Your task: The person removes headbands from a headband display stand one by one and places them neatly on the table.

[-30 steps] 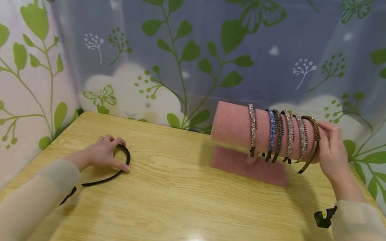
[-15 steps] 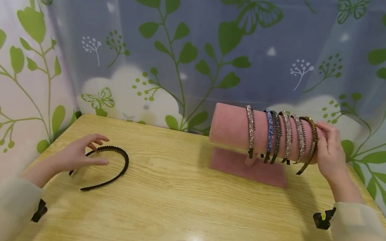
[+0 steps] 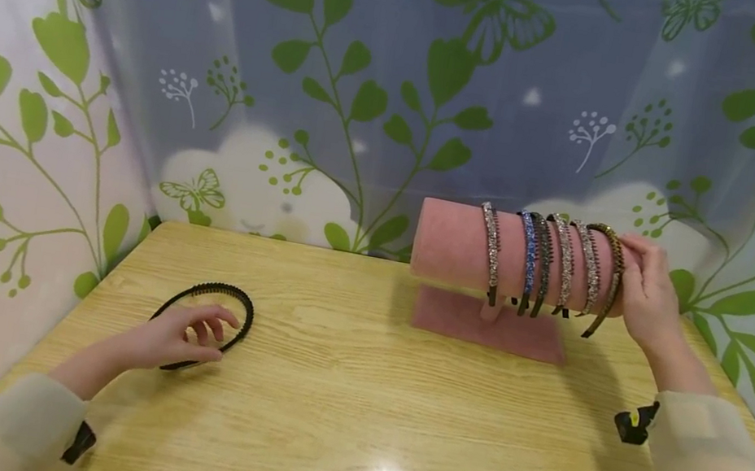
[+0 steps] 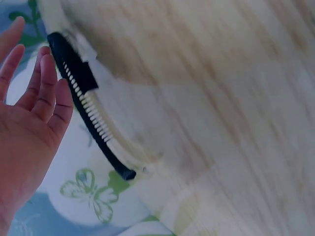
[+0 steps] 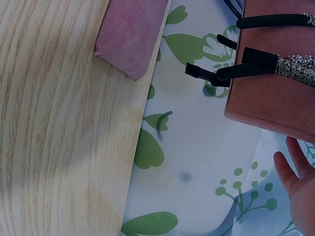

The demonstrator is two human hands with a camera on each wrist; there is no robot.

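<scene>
A black headband (image 3: 249, 316) with a toothed inner edge lies on the table at the left. My left hand (image 3: 180, 334) is over its near side, fingers loosely bent and thumb apart, gripping nothing. In the left wrist view the fingers are beside the headband (image 4: 93, 115). On the right stands a pink padded roll (image 3: 450, 243) on a flat pink base (image 3: 453, 318). Several glittery headbands hang round it, among them a blue one (image 3: 531, 252) and a gold one (image 3: 614, 277). My right hand (image 3: 652, 300) rests its fingers against the roll's right end, close to the gold headband.
The light wood table (image 3: 323, 392) reaches back to a patterned curtain (image 3: 333, 138) with green leaves and butterflies, which also lines both sides. In the right wrist view the black headband ends (image 5: 236, 73) stick out past the roll.
My left hand has let go of the black headband, drawn back to the left, then moved forward and right over its near side. The right hand has stayed at the roll's end.
</scene>
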